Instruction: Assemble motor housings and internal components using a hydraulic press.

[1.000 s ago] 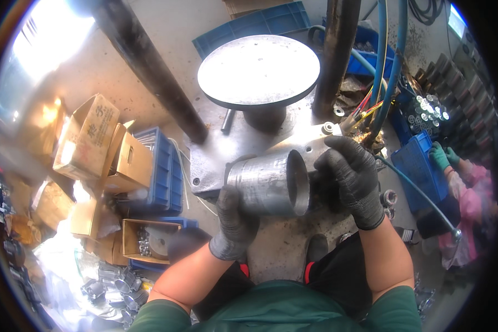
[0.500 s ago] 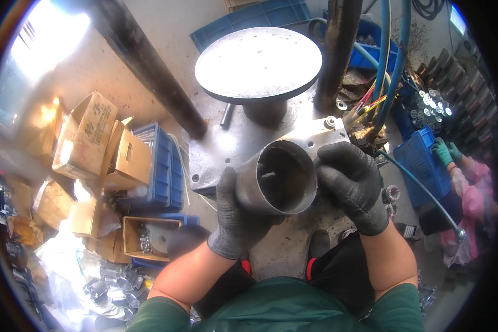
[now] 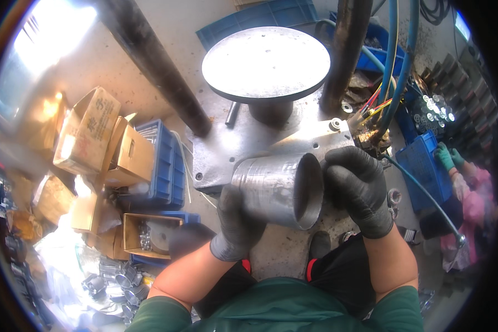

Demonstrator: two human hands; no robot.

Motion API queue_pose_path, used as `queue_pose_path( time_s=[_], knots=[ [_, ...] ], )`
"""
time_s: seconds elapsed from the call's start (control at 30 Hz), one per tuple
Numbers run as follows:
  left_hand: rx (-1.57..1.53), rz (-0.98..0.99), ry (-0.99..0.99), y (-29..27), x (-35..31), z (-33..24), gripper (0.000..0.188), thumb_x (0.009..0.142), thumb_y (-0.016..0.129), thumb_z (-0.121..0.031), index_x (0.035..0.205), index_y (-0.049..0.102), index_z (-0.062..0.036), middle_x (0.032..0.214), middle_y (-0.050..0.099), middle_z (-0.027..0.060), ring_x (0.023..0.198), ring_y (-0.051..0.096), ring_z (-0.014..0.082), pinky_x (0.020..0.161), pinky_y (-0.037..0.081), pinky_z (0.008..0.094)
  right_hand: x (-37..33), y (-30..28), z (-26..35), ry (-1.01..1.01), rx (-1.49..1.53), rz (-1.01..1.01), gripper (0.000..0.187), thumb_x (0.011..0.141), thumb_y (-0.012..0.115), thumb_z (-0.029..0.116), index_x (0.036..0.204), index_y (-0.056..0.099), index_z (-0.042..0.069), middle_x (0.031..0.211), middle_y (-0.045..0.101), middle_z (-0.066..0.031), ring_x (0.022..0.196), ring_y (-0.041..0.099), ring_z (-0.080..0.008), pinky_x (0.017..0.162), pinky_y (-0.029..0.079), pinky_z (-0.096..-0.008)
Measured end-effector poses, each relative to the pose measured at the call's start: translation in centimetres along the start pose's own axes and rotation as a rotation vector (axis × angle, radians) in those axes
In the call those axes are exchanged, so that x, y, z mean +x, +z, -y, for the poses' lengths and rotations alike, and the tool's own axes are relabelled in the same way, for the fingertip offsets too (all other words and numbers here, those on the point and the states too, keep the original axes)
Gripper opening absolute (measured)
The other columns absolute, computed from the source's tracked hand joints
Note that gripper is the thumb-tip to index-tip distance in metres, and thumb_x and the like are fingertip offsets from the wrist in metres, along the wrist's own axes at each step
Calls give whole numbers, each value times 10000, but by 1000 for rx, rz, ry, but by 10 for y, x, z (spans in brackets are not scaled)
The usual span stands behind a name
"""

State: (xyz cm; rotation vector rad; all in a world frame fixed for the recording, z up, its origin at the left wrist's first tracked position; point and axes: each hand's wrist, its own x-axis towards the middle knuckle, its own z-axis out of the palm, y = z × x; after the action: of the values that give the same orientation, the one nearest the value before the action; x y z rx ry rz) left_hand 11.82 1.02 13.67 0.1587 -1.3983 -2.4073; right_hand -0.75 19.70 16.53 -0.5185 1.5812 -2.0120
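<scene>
A grey metal cylinder, a short open pipe, lies across my left hand, which grips its closer left end from below with the thumb along the side. Its open rim faces right, and little of the inside shows. Just beyond that rim is my right hand, fingers curled in. Whether it pinches anything small is hidden. Both hands wear dark grey gloves. Behind the pipe stands a machine base plate carrying a round metal table on a thick stem.
Dark columns rise beside the round table. Cardboard boxes and a blue crate stand left, above loose metal parts. Blue hoses hang at right. A co-worker's green-gloved hands are at a blue bin.
The pipe has turned so its open end points right instead of toward me, showing its outer wall. My right hand has shifted slightly right and down, still curled.
</scene>
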Motion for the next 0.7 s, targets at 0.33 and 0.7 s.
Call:
queue_pose_path(
  time_s=[0.33, 0.7],
  knots=[
    [259, 116, 284, -17, -6, 17, 1010, 954, 595, -703, 1592, 196, -29, 1379, 499, 195, 1267, 542, 279, 1045, 470, 429, 3, 3, -17, -241, -394, 6, 351, 901, 786, -12, 1225, 651, -7, 951, 720, -72, 860, 693, -134, 767, 592, -308],
    [424, 146, 392, -21, -3, 19, 1030, 919, 671, -692, 1589, 205, -64, 1431, 467, 200, 1315, 528, 323, 1080, 486, 469, -3, 6, -24, -405, -26, -41, 400, 983, 734, 61, 1358, 596, 51, 1024, 740, -86, 866, 691, -125, 779, 581, -289]
  ],
)
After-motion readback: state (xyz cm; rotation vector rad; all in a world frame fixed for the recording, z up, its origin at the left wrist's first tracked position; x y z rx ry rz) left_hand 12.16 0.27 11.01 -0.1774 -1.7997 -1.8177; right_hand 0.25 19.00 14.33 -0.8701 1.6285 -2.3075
